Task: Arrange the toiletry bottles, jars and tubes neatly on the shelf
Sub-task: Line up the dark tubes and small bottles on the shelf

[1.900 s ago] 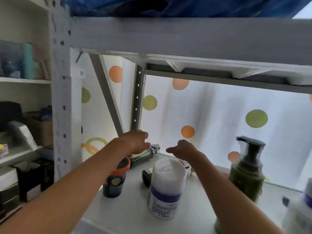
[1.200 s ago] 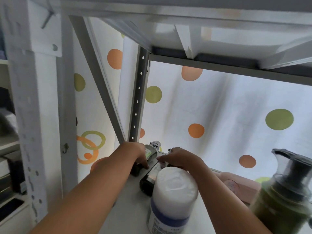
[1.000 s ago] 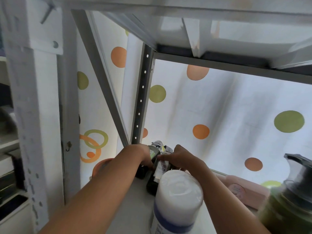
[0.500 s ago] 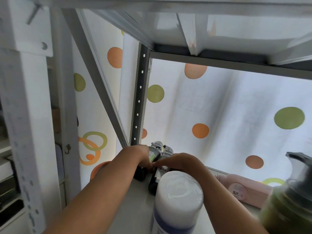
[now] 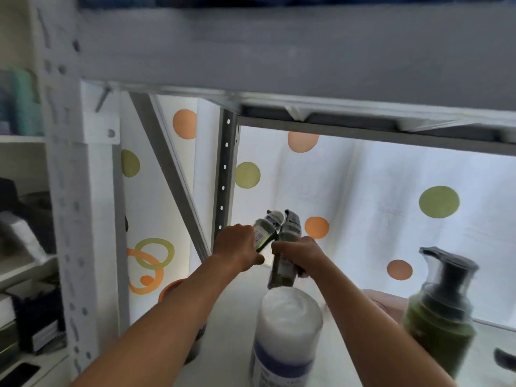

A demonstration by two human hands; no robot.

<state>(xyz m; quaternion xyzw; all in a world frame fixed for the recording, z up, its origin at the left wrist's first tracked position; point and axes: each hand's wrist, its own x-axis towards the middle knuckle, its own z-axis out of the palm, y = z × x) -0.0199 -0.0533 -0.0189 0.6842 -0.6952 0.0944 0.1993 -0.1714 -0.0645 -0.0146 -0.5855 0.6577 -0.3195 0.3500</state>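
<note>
Mid-frame, our left hand [image 5: 237, 248] grips one small bottle [image 5: 266, 227], right hand [image 5: 296, 255] the other bottle [image 5: 284, 263], above the shelf [image 5: 234, 317]; caps touching, they could clash and slip.

Counted on the shelf [image 5: 231, 342]: five containers.
Two small silver-capped bottles, one [image 5: 265, 227] in the left hand [image 5: 237, 248], one [image 5: 283, 263] in the right hand [image 5: 297, 254]; nearer than the hands, one white bottle [image 5: 284, 336], one green pump bottle [image 5: 439, 325], one orange-rimmed jar [image 5: 171, 289].
</note>
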